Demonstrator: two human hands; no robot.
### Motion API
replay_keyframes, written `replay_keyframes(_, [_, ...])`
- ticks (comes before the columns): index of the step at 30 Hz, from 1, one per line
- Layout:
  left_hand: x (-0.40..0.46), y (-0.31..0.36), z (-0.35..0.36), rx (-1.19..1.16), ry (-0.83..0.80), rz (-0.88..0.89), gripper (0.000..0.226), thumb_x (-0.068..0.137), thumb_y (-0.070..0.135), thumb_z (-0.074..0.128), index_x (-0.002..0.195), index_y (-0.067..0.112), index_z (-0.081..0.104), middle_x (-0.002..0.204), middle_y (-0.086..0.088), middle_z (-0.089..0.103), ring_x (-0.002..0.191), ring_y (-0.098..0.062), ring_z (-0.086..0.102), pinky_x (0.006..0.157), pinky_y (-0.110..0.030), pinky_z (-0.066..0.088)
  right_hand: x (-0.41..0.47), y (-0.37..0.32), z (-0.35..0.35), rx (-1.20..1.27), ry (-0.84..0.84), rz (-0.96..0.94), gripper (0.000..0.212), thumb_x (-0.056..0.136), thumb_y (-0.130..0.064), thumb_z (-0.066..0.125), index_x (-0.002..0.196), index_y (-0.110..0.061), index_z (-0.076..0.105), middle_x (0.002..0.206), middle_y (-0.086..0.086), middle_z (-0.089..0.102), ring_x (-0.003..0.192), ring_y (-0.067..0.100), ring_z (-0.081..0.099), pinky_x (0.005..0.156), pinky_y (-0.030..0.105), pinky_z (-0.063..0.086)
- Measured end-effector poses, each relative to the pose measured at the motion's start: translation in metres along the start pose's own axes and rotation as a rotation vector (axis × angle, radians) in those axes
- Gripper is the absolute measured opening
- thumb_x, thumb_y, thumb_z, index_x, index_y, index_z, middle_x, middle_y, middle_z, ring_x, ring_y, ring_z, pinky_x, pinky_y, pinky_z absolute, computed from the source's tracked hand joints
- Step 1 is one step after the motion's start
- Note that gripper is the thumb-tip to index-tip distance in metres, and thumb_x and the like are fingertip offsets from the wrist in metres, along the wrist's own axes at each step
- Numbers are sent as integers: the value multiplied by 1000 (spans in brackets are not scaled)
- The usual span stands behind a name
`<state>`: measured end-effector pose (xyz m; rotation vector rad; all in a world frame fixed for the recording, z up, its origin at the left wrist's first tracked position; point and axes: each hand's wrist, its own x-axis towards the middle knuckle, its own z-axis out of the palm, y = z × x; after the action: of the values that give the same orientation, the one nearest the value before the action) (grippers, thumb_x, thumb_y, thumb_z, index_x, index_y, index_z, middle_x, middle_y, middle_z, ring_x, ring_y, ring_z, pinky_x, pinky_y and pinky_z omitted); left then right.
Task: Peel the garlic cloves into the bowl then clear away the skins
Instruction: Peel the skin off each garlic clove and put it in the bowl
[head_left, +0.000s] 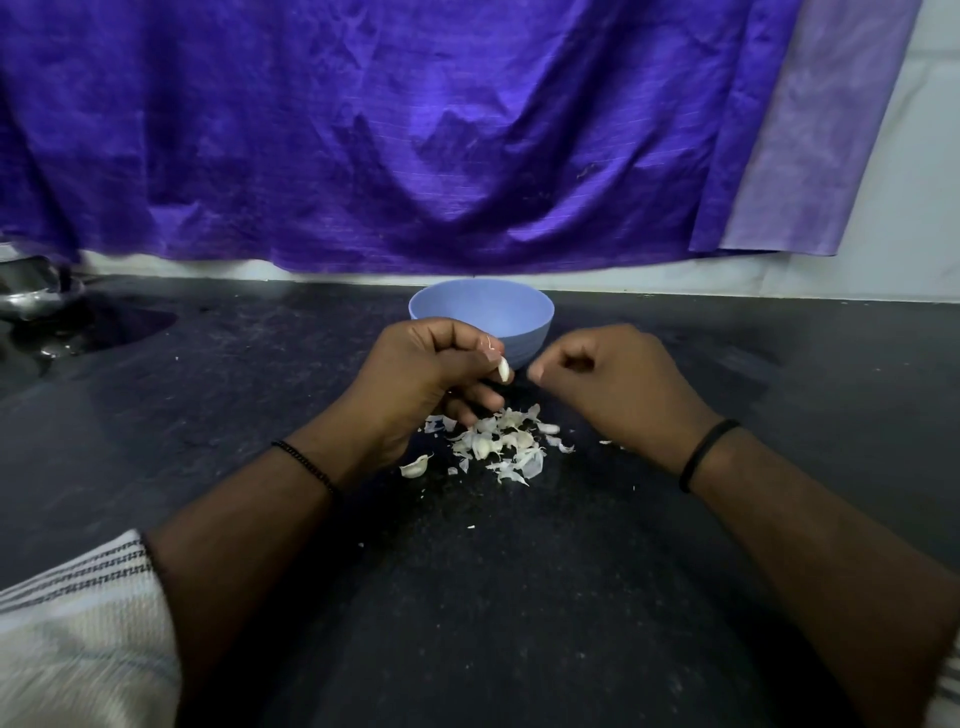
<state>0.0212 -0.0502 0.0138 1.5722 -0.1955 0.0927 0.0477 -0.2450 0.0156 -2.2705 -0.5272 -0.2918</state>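
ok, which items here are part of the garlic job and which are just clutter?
Part of the job:
- garlic clove, pinched in the left hand
- right hand, fingers curled, holding nothing visible
- blue bowl
- pile of garlic skins on the black counter

Lying about:
- purple cloth hanging behind
- steel vessel, far left
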Motion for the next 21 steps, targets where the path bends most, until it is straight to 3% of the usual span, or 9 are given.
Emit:
replay_keyframes(2, [1, -1, 0, -27, 9, -1, 2, 88, 1, 65, 90, 1, 66, 80, -15, 73, 59, -21, 68, 45, -25, 51, -2, -9, 2, 279, 0, -3, 16, 86, -34, 74, 83, -19, 76, 75, -2, 74, 65, 3, 62, 60, 18, 47])
replay_keyframes(4, [1, -2, 0, -47, 21, -1, 4, 87, 2, 66, 91, 1, 65, 75, -13, 72, 60, -22, 69, 45, -25, 52, -4, -14, 5, 378, -42, -11, 16, 81, -32, 80, 87, -17, 75, 77, 4, 74, 65, 5, 63, 58, 18, 48])
replay_keyframes(8, [1, -3, 0, -70, 14, -22, 10, 86, 7, 68, 94, 2, 66, 75, -13, 72, 60, -20, 69, 46, -25, 52, -2, -10, 9, 334, 0, -28, 19, 76, -17, 86, 89, -18, 73, 75, 0, 74, 66, 4, 67, 64, 22, 54])
replay_keyframes(12, [2, -5, 2, -39, 47, -21, 2, 86, 6, 70, 88, 5, 70, 81, -11, 73, 55, -17, 62, 45, -26, 50, -1, -7, 13, 263, 47, -46, 11, 79, -16, 82, 84, -20, 74, 70, -7, 69, 60, -2, 59, 62, 16, 48])
replay_keyframes(17, [2, -4, 1, 84, 100, 35, 7, 86, 6, 71, 88, -1, 73, 86, -28, 69, 52, -19, 57, 45, -29, 50, -2, -6, 13, 198, 114, -59, 5, 88, -20, 74, 84, -22, 76, 66, -9, 69, 59, 0, 61, 57, 15, 46])
replay_keyframes(19, [1, -4, 1, 166, 101, 71, 7, 87, 7, 71, 87, 0, 73, 83, -29, 68, 52, -21, 58, 46, -30, 50, -2, -6, 14, 192, 104, -48, 5, 88, -19, 73, 85, -22, 76, 66, -11, 70, 60, 0, 63, 57, 14, 46])
replay_keyframes(21, [0, -4, 2, 290, 95, 104, 6, 89, 8, 70, 85, 4, 73, 70, -19, 68, 51, -18, 59, 49, -32, 50, -2, -5, 14, 186, 86, -43, 6, 88, -18, 74, 85, -22, 76, 65, -13, 69, 60, -1, 63, 57, 11, 44])
